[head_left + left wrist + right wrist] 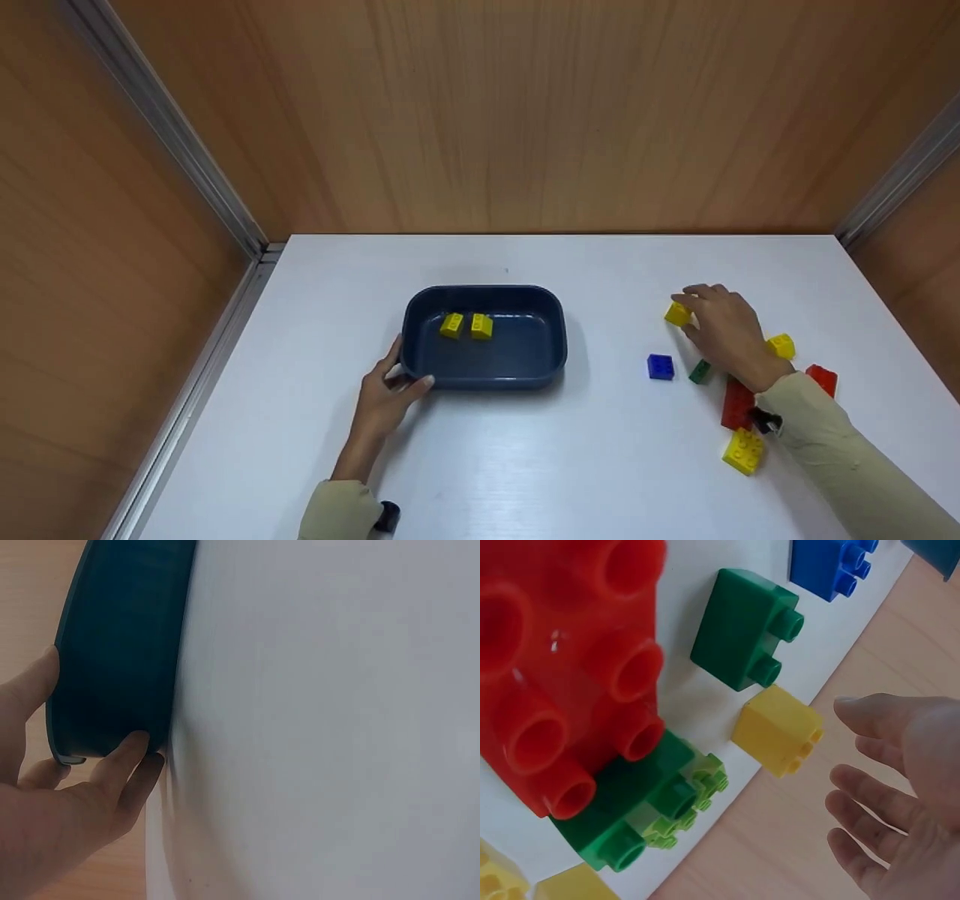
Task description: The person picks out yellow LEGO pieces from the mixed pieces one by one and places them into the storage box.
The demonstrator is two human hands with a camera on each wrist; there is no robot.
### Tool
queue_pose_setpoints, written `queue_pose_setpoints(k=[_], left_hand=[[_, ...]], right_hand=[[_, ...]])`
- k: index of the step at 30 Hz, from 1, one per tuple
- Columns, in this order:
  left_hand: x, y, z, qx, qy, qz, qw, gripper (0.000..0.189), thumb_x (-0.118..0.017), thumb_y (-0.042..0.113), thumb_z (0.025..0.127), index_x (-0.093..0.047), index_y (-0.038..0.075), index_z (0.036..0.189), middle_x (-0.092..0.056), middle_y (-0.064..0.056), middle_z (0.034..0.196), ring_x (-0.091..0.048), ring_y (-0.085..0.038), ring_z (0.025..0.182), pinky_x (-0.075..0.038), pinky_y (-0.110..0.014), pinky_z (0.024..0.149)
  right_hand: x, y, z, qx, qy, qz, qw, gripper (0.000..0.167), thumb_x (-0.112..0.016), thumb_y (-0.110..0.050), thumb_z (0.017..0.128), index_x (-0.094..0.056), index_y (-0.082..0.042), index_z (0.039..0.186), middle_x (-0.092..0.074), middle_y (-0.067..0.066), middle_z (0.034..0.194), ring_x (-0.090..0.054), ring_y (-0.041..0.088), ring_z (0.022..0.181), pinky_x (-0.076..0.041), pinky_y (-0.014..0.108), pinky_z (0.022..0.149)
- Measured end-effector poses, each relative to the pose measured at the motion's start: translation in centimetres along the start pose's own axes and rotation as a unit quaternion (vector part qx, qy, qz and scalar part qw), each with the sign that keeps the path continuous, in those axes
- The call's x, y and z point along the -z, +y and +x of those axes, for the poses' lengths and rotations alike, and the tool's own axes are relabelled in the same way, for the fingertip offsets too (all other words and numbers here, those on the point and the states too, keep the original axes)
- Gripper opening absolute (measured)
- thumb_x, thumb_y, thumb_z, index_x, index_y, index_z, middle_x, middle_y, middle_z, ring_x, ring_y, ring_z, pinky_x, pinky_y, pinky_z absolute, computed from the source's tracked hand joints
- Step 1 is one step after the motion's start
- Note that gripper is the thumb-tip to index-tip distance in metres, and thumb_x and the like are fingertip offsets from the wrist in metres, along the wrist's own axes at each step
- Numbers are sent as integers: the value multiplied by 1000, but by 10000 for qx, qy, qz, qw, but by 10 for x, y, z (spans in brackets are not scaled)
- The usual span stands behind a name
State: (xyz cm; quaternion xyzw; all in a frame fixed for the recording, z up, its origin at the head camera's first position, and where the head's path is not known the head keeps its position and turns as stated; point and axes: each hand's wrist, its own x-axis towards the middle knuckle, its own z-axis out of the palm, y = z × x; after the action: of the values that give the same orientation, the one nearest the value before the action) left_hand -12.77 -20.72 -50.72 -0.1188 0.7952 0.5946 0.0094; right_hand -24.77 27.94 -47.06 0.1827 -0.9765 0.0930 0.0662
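Note:
My left hand (384, 399) grips the near left corner of a dark blue rectangular dish (480, 380). In the left wrist view its thumb is at the rim, and other fingers (124, 757) lie along the wall. Two yellow toy bricks (451, 325) sit inside the dish. On the right, my right hand (724, 326) reaches over a yellow brick (678, 313). From the right wrist, that yellow brick (778, 730) stands in front of the spread fingertips, with a gap between. A dark green brick (742, 628) stands close by.
A blue brick (660, 367) lies left of the right forearm. Red bricks (738, 403) and further yellow bricks (744, 451) lie around and partly under that arm. Light green pieces (690, 806) show in the right wrist view. Wooden panels (480, 120) stand around the white table (495, 465).

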Motion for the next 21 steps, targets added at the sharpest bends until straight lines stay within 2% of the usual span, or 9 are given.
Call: queue_pose_setpoints(k=[8, 14, 21], left_hand=[[0, -2, 0, -139, 17, -1, 9999, 85, -79, 14, 96, -33, 16, 167, -41, -27, 162, -57, -44, 133, -54, -44, 105], [-1, -2, -1, -89, 48, 19, 9999, 86, -80, 16, 95, -34, 18, 167, -40, -26, 163, -56, -45, 135, -53, -49, 108], [-2, 0, -2, -96, 70, 25, 9999, 86, -81, 16, 95, -35, 18, 167, -39, -27, 164, -56, -46, 135, -52, -51, 109]], right_hand=[[-6, 6, 1, -8, 11, -58, 10000, 50, -82, -2, 89, -67, 0, 137, -64, 29, 137, -60, 50, 120, -51, 66, 102], [-7, 9, 4, -32, -82, -100, 9999, 49, -80, 0, 91, -67, 0, 138, -64, 29, 136, -61, 50, 119, -51, 66, 102], [-9, 12, 4, -91, -205, 126, 9997, 44, -77, 2, 92, -68, 3, 135, -67, 30, 131, -62, 50, 116, -52, 65, 101]])
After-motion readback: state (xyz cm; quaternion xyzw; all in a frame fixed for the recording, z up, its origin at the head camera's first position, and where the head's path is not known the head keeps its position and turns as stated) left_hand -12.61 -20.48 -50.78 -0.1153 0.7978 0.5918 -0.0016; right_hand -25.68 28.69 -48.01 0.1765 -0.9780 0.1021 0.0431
